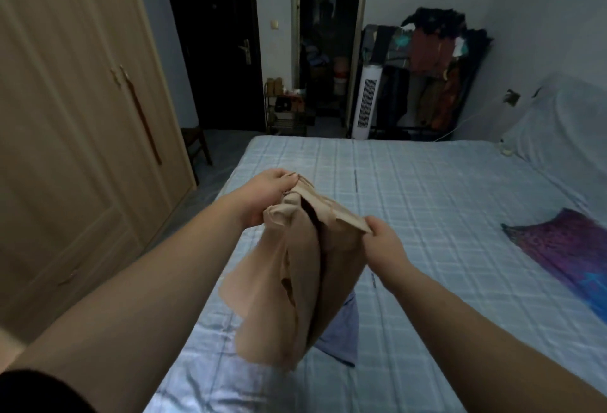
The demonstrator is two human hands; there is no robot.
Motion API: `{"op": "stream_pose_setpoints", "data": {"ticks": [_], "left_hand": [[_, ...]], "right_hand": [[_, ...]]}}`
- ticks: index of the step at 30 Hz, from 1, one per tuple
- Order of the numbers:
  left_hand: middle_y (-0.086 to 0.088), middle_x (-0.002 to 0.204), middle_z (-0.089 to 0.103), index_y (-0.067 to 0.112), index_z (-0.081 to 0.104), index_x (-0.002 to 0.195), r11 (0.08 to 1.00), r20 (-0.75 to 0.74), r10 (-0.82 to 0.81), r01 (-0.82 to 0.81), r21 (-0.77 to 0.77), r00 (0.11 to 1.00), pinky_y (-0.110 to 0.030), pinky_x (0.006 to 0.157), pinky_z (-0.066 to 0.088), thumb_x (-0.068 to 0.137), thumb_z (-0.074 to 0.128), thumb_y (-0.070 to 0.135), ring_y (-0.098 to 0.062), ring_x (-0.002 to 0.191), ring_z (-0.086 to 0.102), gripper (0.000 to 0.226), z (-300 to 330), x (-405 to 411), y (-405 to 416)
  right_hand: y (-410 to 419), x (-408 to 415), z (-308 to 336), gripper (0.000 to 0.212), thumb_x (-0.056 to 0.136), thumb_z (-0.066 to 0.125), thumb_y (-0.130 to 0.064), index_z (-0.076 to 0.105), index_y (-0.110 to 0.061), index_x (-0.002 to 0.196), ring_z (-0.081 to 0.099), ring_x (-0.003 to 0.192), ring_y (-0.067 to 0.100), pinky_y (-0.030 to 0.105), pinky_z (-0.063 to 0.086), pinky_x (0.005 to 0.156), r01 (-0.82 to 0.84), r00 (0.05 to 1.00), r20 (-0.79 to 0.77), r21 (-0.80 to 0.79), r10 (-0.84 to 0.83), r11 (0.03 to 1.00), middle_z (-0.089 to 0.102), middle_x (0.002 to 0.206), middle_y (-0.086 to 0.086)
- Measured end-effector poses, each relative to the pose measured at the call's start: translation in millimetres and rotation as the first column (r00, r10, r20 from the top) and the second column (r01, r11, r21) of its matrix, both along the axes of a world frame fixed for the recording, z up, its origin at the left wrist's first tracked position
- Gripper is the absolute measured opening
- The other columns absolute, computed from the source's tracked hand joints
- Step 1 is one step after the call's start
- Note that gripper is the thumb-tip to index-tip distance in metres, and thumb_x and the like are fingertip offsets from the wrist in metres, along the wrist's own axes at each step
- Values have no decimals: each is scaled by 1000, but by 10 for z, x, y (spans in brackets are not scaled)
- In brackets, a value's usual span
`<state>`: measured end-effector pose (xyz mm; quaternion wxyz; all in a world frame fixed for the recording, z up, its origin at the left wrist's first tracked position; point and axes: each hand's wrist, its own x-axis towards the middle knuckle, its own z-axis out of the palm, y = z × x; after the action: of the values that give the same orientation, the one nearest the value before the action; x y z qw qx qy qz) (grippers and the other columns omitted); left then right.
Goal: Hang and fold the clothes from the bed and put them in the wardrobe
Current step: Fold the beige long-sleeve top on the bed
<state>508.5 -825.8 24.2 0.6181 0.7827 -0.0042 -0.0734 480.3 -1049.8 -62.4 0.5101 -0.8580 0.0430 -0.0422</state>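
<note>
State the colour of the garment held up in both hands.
Beige or tan garment, seen in the head view.

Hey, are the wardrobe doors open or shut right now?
Shut. The wardrobe doors lie flush, handles side by side, and nothing of the inside shows. Both hands are busy holding up the beige garment.

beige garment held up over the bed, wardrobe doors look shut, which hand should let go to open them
Left, probably. The left hand pinches the beige garment on the side nearer the wardrobe, whose doors appear shut. The right hand is over the bed and could keep the garment.
</note>
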Motion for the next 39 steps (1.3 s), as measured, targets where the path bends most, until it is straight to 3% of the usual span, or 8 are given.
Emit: {"op": "stream_pose_setpoints", "data": {"ticks": [6, 10, 14, 16, 18, 24, 33, 39], "left_hand": [[3, 114, 67, 32, 69, 113, 963, -6, -125, 123, 238, 992, -19, 71, 52, 95, 61, 38, -11, 100, 66, 20, 10, -37, 333], [9, 110, 70, 35, 69, 107, 941, -124, -189, 216, 261, 974, -16, 71, 53, 89, 60, 56, -4, 94, 68, 29, 90, -48, 374], [15, 114, 67, 45, 62, 110, 735, -224, -392, 450, 508, 893, -24, 88, 51, 74, 67, 70, -3, 101, 65, 44, 127, 43, 415], [17, 109, 65, 47, 59, 107, 571, -209, -400, 421, 705, 893, -29, 88, 50, 66, 78, 58, -6, 99, 63, 46, 54, 144, 392], [17, 96, 64, 42, 59, 98, 517, -116, -354, 298, 803, 928, -29, 77, 47, 69, 79, 40, -7, 90, 60, 35, -27, 224, 374], [5, 75, 65, 16, 70, 84, 756, 23, -227, 161, 634, 974, -28, 66, 43, 78, 79, 38, -11, 73, 61, 24, -198, 338, 577], [6, 84, 68, 25, 69, 84, 838, 254, -227, 56, 543, 940, -24, 66, 43, 87, 69, 21, -9, 80, 62, 5, -82, 437, 322], [-7, 80, 65, 13, 70, 93, 975, 130, 58, -84, 207, 990, -28, 58, 47, 98, 50, 13, -20, 72, 60, 20, -127, 358, -59]], "right_hand": [[-251, 271, 477, 19, 85, 51, -4, 69, -11, 85, 59, 73, 18, 30, 43, 63, 24, 993, 112, 59, -30, 998, 67, 75, 4], [-370, 389, 764, 22, 90, 48, -4, 65, -18, 94, 55, 79, 11, 26, 40, 64, 33, 983, 182, 6, -34, 999, 63, 83, -4], [-507, 453, 983, 25, 91, 45, -4, 64, -19, 97, 51, 74, 7, 14, 37, 59, 82, 971, 230, -41, -70, 996, 60, 83, -3], [-576, 492, 1056, 24, 93, 44, -7, 64, -19, 95, 53, 80, 13, 27, 39, 67, 113, 964, 254, -109, -82, 988, 62, 86, -1], [-686, 524, 1083, 21, 94, 44, -14, 64, -16, 88, 55, 84, 22, 33, 38, 70, 151, 960, 264, -208, -93, 966, 64, 87, 5], [-1133, 462, 1218, 28, 94, 47, -21, 64, -1, 83, 57, 85, 34, 36, 38, 67, 274, 940, 284, -292, -190, 917, 64, 84, 19], [-1795, 301, 1240, 15, 88, 53, -16, 67, -16, 86, 54, 84, 24, 36, 42, 74, 386, 911, 317, -437, -262, 813, 62, 84, 4], [-2257, 203, 1070, 20, 92, 53, -18, 65, -10, 78, 57, 79, 30, 33, 38, 64, 431, 902, 192, -370, -386, 823, 62, 77, 14]]}}
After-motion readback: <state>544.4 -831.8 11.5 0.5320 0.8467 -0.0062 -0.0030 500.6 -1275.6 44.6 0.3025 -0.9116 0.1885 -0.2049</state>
